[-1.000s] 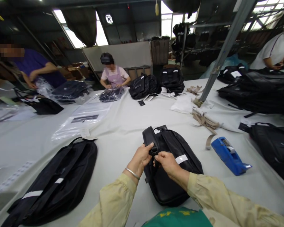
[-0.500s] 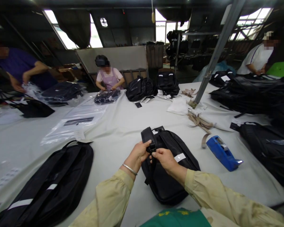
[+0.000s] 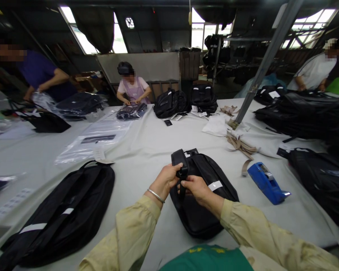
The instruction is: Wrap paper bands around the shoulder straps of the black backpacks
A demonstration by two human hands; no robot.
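Observation:
A black backpack (image 3: 203,222) lies on the white-covered table in front of me, straps facing up. My left hand (image 3: 168,180) is closed around one shoulder strap (image 3: 179,157) near its buckle, the thumb on top. Just below the buckle, my right hand (image 3: 196,188) pinches the narrow webbing of the same strap between thumb and fingers. White tape (image 3: 215,185) wraps the other strap, right of my hands. A dark tag (image 3: 192,151) shows at the backpack's top. My fingertips partly hide the buckle.
A blue tape dispenser (image 3: 267,182) stands to the right, near beige strips (image 3: 240,145). Another black backpack (image 3: 73,210) lies left. A metal post (image 3: 267,62) rises from the table. More backpacks (image 3: 307,109) are piled right. Co-workers (image 3: 134,88) handle bags across the table.
The view has shifted slightly, moving the scene a little rightward. Both hands stay at the strap buckle; the webbing below it now hangs straighter between them.

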